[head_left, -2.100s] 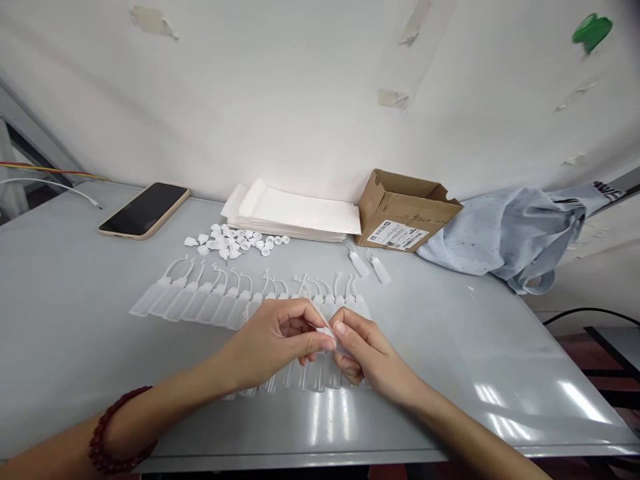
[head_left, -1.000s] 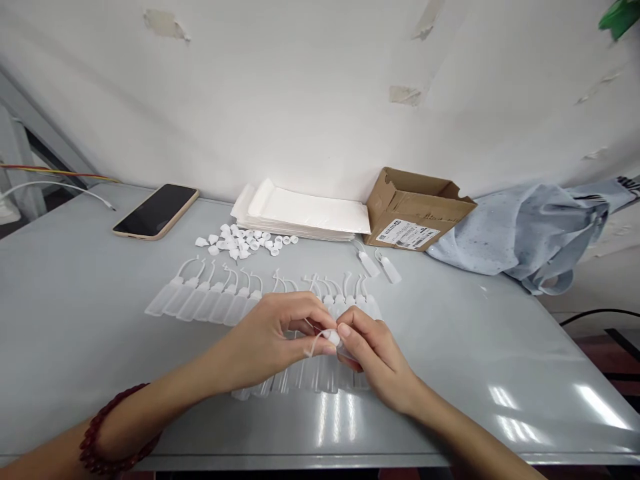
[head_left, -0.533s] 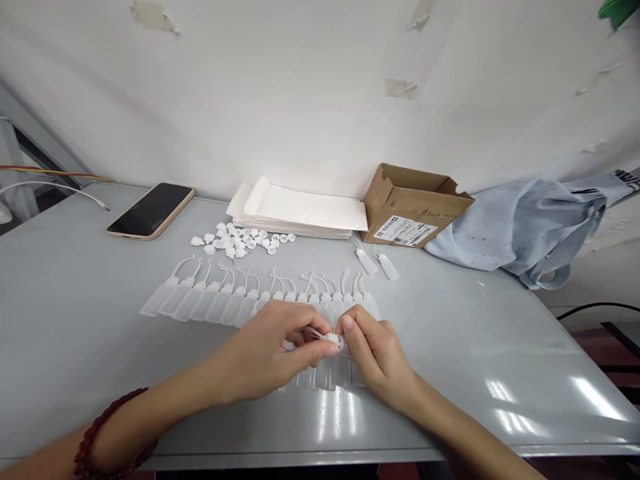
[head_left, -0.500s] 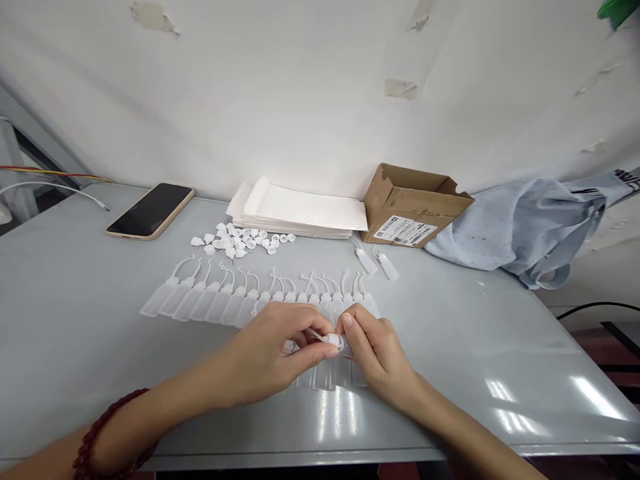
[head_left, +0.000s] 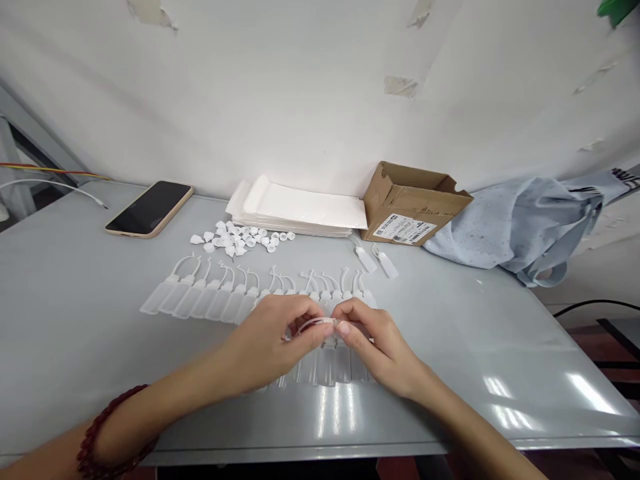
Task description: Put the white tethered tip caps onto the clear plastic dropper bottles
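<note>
My left hand [head_left: 273, 343] and my right hand [head_left: 373, 347] meet above the near middle of the grey table [head_left: 75, 333]. Both pinch one small translucent plastic bottle [head_left: 327, 330] whose thin tether strap arcs between the fingertips. Behind the hands lies a row of several like bottles [head_left: 210, 300] with looped straps, side by side. More bottles [head_left: 320, 370] lie under the hands, partly hidden. A heap of small white caps [head_left: 237, 239] sits further back. A dark red bead bracelet [head_left: 107, 437] circles my left wrist.
A phone [head_left: 149, 209] lies screen-up at the back left, with cables beyond it. A stack of white pouches [head_left: 300, 212] and an open cardboard box [head_left: 413, 207] stand by the wall. Two separate bottles [head_left: 375, 260] lie near the box. A pale blue cloth bag [head_left: 530, 223] is at the right.
Both hands kept working the same bottle at the fingertips and lifted slightly; its strap now arcs between the two pinches. The row and the caps stayed put.
</note>
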`<state>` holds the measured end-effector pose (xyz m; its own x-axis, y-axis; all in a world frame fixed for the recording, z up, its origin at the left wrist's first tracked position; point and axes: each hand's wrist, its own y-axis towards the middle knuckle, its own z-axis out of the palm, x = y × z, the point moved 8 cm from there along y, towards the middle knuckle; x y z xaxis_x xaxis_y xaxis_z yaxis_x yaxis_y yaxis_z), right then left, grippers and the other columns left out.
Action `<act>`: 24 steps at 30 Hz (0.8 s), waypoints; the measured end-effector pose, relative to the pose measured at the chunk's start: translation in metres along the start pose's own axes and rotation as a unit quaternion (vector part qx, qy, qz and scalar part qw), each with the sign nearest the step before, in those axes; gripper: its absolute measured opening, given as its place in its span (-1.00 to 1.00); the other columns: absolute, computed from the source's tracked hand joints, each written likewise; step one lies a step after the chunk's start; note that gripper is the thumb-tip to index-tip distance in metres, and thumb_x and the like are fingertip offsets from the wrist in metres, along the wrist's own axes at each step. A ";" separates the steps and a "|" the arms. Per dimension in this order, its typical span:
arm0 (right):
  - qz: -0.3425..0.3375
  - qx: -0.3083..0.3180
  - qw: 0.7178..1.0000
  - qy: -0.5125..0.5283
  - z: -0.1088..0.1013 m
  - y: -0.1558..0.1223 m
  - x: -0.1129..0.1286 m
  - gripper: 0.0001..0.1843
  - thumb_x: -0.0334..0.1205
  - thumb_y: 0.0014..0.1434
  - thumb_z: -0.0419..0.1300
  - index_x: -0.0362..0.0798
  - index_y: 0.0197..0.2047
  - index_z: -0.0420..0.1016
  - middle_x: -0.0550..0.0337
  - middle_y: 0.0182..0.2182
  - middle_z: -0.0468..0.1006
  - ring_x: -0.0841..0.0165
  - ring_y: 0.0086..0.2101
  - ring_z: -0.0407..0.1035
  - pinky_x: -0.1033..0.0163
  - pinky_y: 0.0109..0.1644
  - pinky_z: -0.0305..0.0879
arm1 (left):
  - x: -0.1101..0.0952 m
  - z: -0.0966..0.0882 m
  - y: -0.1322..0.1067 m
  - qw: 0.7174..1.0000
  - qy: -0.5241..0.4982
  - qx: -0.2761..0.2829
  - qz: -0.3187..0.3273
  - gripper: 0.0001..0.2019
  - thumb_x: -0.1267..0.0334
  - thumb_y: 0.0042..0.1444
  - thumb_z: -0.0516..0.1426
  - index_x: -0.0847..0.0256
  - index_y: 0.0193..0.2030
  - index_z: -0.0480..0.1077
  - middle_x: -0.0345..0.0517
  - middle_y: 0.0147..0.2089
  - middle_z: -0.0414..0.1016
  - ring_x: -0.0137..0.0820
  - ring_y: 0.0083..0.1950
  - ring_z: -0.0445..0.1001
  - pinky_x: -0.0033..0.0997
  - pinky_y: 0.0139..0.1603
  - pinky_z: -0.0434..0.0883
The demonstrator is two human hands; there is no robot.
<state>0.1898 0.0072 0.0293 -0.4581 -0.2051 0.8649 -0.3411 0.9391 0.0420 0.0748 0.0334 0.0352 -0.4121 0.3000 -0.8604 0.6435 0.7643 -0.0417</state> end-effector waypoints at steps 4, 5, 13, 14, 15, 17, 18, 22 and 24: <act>-0.126 -0.018 0.984 -0.125 0.001 -0.004 0.013 -0.77 -0.13 0.32 -0.04 -0.08 -0.14 0.31 0.14 -0.42 0.43 0.38 -0.48 0.27 0.28 -0.40 0.20 | 0.008 0.007 -0.001 0.984 -0.142 0.054 -0.099 -0.71 0.06 0.19 0.06 0.23 -0.36 0.42 -0.25 -0.55 0.39 -0.46 -0.47 0.40 -0.51 -0.45 0.29; -0.129 -0.021 0.983 -0.131 0.001 -0.005 0.013 -0.78 -0.13 0.32 -0.04 -0.08 -0.15 0.31 0.17 -0.46 0.41 0.40 -0.52 0.25 0.30 -0.44 0.17 | 0.008 0.008 -0.001 0.981 -0.156 0.057 -0.100 -0.73 0.07 0.19 0.07 0.23 -0.36 0.42 -0.26 -0.55 0.39 -0.46 -0.46 0.41 -0.50 -0.43 0.32; 0.049 0.022 0.997 0.054 0.001 -0.001 -0.006 -0.60 -0.01 0.31 -0.04 -0.04 -0.50 0.24 0.40 -0.68 0.10 0.52 -0.64 0.00 0.37 -0.57 -0.02 | -0.010 0.007 -0.006 0.995 0.000 -0.011 0.100 -0.86 0.26 0.23 0.06 0.23 -0.29 0.39 -0.22 -0.41 0.41 -0.48 -0.39 0.36 -0.48 -0.33 0.31; 0.069 0.030 0.994 0.085 0.003 -0.001 -0.009 -0.57 0.03 0.30 -0.03 -0.03 -0.52 0.19 0.41 -0.69 0.07 0.53 -0.65 -0.02 0.37 -0.57 -0.03 | -0.014 0.006 -0.008 0.988 0.034 -0.028 0.145 -0.87 0.28 0.25 0.05 0.24 -0.26 0.38 -0.20 -0.39 0.41 -0.48 -0.38 0.35 -0.47 -0.32 0.30; 0.087 0.038 0.989 0.116 0.004 -0.001 -0.012 -0.55 0.06 0.29 -0.03 -0.02 -0.54 0.13 0.42 -0.69 0.04 0.53 -0.65 -0.04 0.37 -0.58 -0.03 | -0.017 0.006 -0.011 0.981 0.058 -0.042 0.182 -0.88 0.30 0.26 0.04 0.25 -0.23 0.37 -0.17 -0.36 0.40 -0.48 -0.37 0.33 -0.47 -0.33 0.29; 0.115 0.049 0.978 0.168 0.007 -0.001 -0.016 -0.52 0.12 0.27 -0.02 -0.01 -0.55 0.07 0.43 -0.68 0.00 0.54 -0.66 -0.08 0.38 -0.60 -0.03 | -0.020 0.006 -0.013 0.972 0.070 -0.055 0.216 -0.90 0.33 0.26 0.03 0.26 -0.19 0.36 -0.15 -0.34 0.41 -0.48 -0.36 0.33 -0.47 -0.33 0.29; 0.118 0.048 0.975 0.180 0.008 -0.001 -0.016 -0.52 0.13 0.27 -0.02 -0.01 -0.55 0.07 0.42 -0.67 0.00 0.54 -0.66 -0.09 0.38 -0.61 -0.04 | -0.020 0.005 -0.013 0.973 0.060 -0.060 0.213 -0.91 0.33 0.25 0.04 0.26 -0.19 0.36 -0.16 -0.34 0.41 -0.48 -0.36 0.35 -0.48 -0.33 0.30; 0.031 -0.012 0.996 0.086 -0.004 0.000 -0.005 -0.62 0.04 0.29 -0.03 -0.04 -0.43 0.28 0.38 -0.63 0.12 0.50 -0.63 0.01 0.36 -0.55 0.02 | -0.014 0.002 -0.004 0.993 -0.026 -0.035 0.108 -0.87 0.25 0.22 0.08 0.24 -0.26 0.40 -0.19 -0.35 0.45 -0.49 -0.35 0.41 -0.52 -0.30 0.37; -0.025 -0.035 0.999 0.006 -0.008 -0.002 0.002 -0.70 -0.01 0.30 -0.02 -0.03 -0.32 0.33 0.36 -0.62 0.20 0.48 -0.61 0.07 0.35 -0.52 0.07 | -0.010 0.004 -0.001 0.997 -0.064 -0.001 0.050 -0.81 0.19 0.23 0.05 0.23 -0.30 0.41 -0.21 -0.38 0.45 -0.49 -0.38 0.42 -0.54 -0.36 0.38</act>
<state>0.1958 0.0073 0.0346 -0.4314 -0.2482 0.8673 -0.3050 0.9449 0.1187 0.0815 0.0272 0.0420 -0.2597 0.2997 -0.9180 0.6766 0.7348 0.0485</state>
